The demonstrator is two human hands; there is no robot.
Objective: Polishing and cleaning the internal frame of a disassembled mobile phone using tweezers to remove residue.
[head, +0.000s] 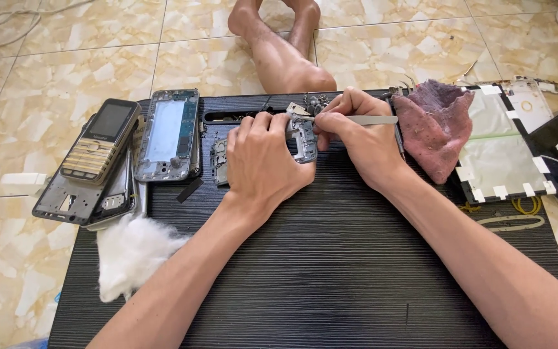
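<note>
Head view shows the left hand (pixel 263 161) clamped around a small phone circuit board (pixel 305 139) at the far side of the black desk (pixel 330 271). The right hand (pixel 356 132) pinches metal tweezers (pixel 363 119), tips touching the board's top edge. Tiny screws and parts (pixel 314 101) lie just beyond; a slip of the tweezers could likely scatter them or scratch the board. Cotton wool (pixel 130 255) and a phone frame (pixel 168 132) sit left.

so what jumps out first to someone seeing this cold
Mid-frame, on a black ribbed board, the left hand steadies a small phone circuit board while the right hand works on it with metal tweezers. A gold keypad phone lies atop stripped phone frames at left; a mauve rag sits at right.
</note>
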